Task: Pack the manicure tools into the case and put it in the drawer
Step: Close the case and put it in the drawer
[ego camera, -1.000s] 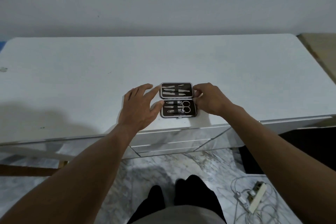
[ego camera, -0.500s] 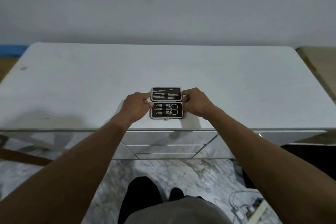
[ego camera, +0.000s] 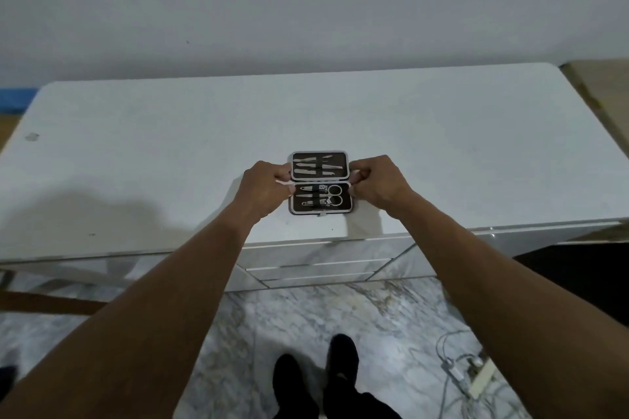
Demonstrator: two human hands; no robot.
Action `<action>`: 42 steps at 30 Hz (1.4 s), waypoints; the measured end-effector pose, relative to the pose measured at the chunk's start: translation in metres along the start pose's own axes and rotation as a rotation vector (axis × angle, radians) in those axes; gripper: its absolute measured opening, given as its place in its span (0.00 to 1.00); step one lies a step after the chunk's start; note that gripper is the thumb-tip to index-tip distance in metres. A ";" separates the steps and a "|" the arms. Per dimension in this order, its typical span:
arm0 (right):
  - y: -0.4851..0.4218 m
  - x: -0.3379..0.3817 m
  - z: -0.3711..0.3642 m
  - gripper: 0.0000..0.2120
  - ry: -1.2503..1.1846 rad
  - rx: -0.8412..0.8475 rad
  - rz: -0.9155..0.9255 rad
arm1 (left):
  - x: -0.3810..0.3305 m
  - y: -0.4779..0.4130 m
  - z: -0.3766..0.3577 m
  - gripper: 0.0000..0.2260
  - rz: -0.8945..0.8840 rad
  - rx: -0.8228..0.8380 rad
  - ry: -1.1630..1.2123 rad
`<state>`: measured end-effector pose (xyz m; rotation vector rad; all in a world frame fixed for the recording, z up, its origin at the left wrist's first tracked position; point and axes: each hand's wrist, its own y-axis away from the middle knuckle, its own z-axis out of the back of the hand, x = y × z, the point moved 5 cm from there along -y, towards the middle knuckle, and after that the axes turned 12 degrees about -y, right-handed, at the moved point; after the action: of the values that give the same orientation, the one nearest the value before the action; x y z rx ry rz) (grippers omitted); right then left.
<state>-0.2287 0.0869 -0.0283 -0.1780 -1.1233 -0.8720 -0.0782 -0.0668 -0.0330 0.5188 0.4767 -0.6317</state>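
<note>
The manicure case (ego camera: pixel 320 194) lies open and flat on the white dresser top (ego camera: pixel 170 153), near its front edge. Both dark halves hold silver tools under straps: several files and tweezers in the far half, scissors (ego camera: pixel 334 195) and clippers in the near half. My left hand (ego camera: pixel 263 189) pinches the case's left edge at the hinge line. My right hand (ego camera: pixel 376 185) pinches the right edge the same way. The drawer fronts (ego camera: pixel 316 269) below the top are shut.
A wall stands right behind the dresser. Marble floor lies below, with my dark shoes (ego camera: pixel 316 381) on it. A white power strip with tangled cables (ego camera: pixel 469 374) sits on the floor at the lower right.
Both hands have closed from loose, spread fingers into pinches on the case's left and right edges. The case stays open in the same spot; my head has drawn back.
</note>
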 end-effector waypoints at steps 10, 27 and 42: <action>0.013 -0.003 -0.005 0.20 -0.096 -0.138 -0.033 | 0.003 0.013 -0.003 0.16 -0.006 -0.099 0.148; 0.035 -0.007 -0.008 0.26 -0.417 -0.227 -0.079 | 0.012 0.036 -0.005 0.07 0.007 -0.125 0.325; 0.046 -0.007 -0.010 0.12 -0.036 -0.121 0.076 | 0.016 0.041 -0.007 0.16 -0.119 -0.149 0.176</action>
<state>-0.1913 0.1160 -0.0251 -0.3352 -1.0909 -0.8717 -0.0418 -0.0410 -0.0347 0.4085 0.7195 -0.6617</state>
